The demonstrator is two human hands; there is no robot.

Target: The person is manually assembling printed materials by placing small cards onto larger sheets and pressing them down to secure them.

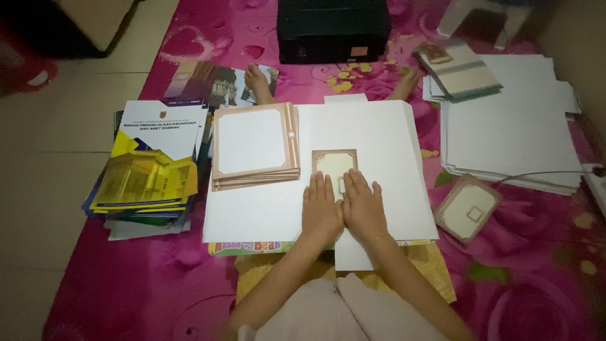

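Observation:
My left hand (320,208) and my right hand (364,205) lie flat, side by side, fingers together, pressing the near end of a small cream card with a brown ornate border (334,161). The card rests on a large white sheet (379,136) spread over the pink floral mat. Neither hand grips anything. Just left of the card sits a stack of larger brown-bordered frames with white middles (254,145).
A pile of yellow, blue and white booklets (150,167) lies at the left. White paper stacks (511,126) sit at the right, with another bordered card (468,208) nearby. A black box (333,28) stands at the far side beyond my two feet. A cable (543,175) crosses the right papers.

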